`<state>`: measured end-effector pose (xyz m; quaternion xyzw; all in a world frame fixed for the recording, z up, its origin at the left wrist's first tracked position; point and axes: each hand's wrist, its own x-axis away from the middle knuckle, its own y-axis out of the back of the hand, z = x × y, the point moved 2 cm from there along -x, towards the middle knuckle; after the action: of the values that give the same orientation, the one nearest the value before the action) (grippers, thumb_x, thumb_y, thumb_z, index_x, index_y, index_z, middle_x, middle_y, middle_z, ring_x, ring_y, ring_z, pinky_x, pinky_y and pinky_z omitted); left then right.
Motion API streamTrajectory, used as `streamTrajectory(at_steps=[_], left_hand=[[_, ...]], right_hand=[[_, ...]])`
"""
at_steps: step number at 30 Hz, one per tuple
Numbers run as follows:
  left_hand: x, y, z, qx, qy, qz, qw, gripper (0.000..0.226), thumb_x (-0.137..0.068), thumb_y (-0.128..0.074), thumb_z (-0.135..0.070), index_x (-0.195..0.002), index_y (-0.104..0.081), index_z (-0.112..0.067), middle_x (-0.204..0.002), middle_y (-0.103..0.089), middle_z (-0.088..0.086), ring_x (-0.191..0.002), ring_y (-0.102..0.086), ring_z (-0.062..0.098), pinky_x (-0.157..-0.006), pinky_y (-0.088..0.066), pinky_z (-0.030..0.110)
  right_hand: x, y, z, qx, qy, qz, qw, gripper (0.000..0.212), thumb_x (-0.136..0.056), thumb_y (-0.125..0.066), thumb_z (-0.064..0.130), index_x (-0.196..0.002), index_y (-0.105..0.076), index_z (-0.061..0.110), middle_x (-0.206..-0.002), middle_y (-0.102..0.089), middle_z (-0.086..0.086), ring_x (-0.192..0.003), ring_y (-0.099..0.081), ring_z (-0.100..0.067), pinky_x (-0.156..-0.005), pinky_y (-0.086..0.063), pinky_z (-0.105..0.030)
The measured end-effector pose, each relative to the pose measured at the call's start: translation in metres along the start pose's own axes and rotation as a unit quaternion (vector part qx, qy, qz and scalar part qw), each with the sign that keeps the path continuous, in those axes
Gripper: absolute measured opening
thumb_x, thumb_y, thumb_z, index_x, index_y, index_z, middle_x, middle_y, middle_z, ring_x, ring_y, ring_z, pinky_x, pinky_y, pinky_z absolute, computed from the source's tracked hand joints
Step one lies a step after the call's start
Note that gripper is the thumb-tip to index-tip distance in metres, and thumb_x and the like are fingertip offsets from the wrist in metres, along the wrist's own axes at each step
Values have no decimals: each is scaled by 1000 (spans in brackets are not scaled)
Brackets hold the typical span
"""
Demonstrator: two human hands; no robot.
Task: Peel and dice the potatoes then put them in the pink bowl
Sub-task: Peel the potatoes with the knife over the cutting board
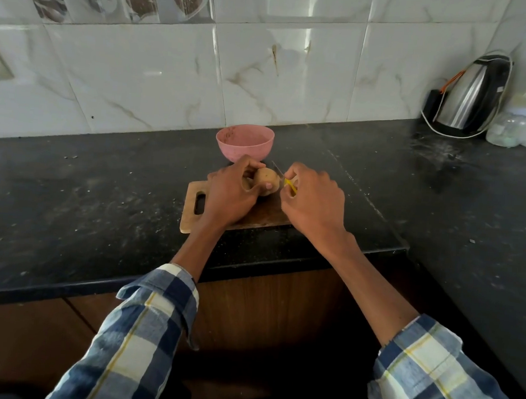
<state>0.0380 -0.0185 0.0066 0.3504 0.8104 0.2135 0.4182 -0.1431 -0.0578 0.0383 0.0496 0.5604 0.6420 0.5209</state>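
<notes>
While my left hand (229, 194) is gripping the potato (266, 181) over the cutting board (192, 213), my right hand (311, 199) is clutching the yellow-handled knife (283, 178) beside it, pink bowl (244, 142) just beyond.

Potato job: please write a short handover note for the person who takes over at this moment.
Left hand: holds the potato above the board.
Right hand: grips a yellow-handled knife, blade at the potato.
Bowl: behind the board, no potato pieces visible inside.
Done: little; the potato looks mostly unpeeled.
Left: peel, dice, move the pieces into the bowl.
</notes>
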Motion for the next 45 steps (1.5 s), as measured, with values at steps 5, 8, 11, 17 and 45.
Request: streamTrajectory(at_steps=[5,8,11,17,45], left_hand=[[0,-2,-3,20,-4,16,1000,33,-82,-81,-45,-108,-61,-40,-103,-71,-23,-103,-68,6,-105,-47,50],[-1,-2,-5,21,-3,12,1000,33,-81,-81,-44,-105,-59,-43,-98,-67,-26,-100,-67,5,-100,-51,52],[-2,-3,-6,17,3,14,1000,34,-82,-83,-38,-106,-59,-42,-97,-67,-25,-100,-67,6,-102,-49,52],[-3,-5,-2,59,2,9,998,36,-80,-87,-30,-110,-68,-30,-101,-73,-19,-97,-69,3,-92,-60,44],[6,-3,-20,44,17,-3,999,35,-79,-81,-25,-112,-68,-23,-101,-72,-16,-96,-68,4,-92,-59,41]], right_hand=[[-3,-4,-1,-36,-14,11,999,16,-99,-65,27,-115,-67,23,-99,-68,-2,-90,-64,-23,-66,-40,-31],[-3,-6,-4,-62,-22,12,998,17,-99,-66,26,-116,-68,23,-101,-70,-1,-89,-63,-21,-66,-40,-31],[3,-7,-8,-56,-18,7,998,17,-98,-67,26,-114,-68,24,-102,-70,-1,-92,-65,-21,-67,-43,-31],[-2,-10,-6,-58,-28,10,998,16,-97,-67,27,-113,-68,25,-100,-70,0,-91,-65,-21,-66,-40,-30],[11,-25,-12,-64,-44,13,997,14,-98,-61,27,-112,-63,28,-107,-70,-3,-102,-65,-31,-71,-41,-36]])
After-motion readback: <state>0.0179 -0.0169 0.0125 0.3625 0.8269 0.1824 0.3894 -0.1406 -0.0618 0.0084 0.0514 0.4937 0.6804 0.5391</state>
